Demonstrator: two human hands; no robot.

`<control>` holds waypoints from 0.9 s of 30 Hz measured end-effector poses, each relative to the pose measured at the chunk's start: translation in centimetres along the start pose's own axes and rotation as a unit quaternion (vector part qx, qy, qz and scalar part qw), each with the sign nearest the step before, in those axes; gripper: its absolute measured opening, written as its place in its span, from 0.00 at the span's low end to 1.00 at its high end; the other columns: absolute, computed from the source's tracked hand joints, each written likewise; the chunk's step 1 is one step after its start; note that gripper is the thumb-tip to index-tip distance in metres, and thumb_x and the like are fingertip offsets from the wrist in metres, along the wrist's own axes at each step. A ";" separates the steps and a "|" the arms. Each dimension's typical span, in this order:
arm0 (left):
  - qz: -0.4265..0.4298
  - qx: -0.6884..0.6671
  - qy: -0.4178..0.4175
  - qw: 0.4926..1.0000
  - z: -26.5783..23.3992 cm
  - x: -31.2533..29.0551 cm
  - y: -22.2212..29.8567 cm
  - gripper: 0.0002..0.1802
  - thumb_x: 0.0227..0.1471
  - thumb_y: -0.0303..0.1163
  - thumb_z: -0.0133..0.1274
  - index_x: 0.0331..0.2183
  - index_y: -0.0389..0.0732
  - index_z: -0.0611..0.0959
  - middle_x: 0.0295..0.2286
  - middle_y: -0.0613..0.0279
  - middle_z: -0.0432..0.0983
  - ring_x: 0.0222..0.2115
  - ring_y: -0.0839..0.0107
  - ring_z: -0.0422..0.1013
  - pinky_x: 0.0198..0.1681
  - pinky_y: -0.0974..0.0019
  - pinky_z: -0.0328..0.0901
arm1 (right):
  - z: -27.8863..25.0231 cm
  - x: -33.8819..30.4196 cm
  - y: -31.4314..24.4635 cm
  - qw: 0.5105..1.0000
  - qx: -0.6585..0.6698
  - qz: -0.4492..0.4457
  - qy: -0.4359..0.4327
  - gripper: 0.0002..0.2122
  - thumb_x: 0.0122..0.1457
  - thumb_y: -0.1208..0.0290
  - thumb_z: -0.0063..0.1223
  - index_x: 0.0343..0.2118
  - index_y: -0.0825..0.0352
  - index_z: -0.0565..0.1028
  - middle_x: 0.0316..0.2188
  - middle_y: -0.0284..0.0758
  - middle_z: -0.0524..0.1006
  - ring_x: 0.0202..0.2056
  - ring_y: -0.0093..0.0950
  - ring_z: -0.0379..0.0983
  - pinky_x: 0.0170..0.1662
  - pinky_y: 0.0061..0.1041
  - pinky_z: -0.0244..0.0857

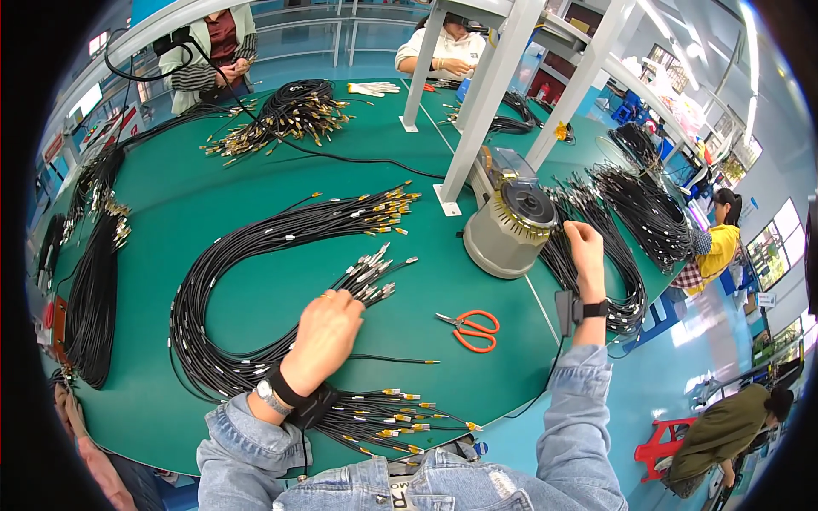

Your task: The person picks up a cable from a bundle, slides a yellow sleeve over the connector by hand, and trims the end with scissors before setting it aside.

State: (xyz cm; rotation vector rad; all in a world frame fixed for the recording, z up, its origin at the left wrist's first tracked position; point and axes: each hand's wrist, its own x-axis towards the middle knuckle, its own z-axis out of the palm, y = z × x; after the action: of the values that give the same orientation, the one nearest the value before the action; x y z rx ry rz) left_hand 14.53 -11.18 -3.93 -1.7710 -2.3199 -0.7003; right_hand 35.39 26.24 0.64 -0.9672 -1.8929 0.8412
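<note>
My left hand (326, 334) bends over a bundle of thin black cables (200, 298) that curves in a U across the table. Its fingers are closed around cables near their pale-tipped ends (368, 274); the fingertips are partly hidden. One lone cable (396, 359) sticks out to the right below that hand. My right hand (585, 247) is raised at the right side of a grey round tape dispenser (503, 244). Thumb and index finger are pinched together, but what lies between them is too small to make out. Orange-handled scissors (473, 330) rest on the green table between my hands.
Grey metal posts (487, 111) rise from the green table (358, 175) behind the dispenser. Further cable bundles lie at the far side (298, 115), left edge (92, 298) and right (643, 221). A white glove (373, 88) lies at the back. Several people work around.
</note>
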 end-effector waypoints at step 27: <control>-0.019 0.040 0.018 0.999 3.7 0.3 -2.5 0.09 0.41 0.26 0.56 0.29 0.39 0.74 0.25 0.58 0.69 0.26 0.59 0.68 0.28 0.59 0.65 | 7.8 -11.3 -9.0 0.870 0.414 0.074 -0.257 0.04 0.56 0.72 0.50 0.29 0.67 0.72 0.28 0.29 0.71 0.31 0.19 0.64 0.37 0.20 0.56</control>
State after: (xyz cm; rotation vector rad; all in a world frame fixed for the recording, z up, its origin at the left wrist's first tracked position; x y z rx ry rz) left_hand 12.71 -9.79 -7.79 -1.6708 -2.3306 -0.6292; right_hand 29.88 10.84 0.54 -0.3521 -1.5782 1.9434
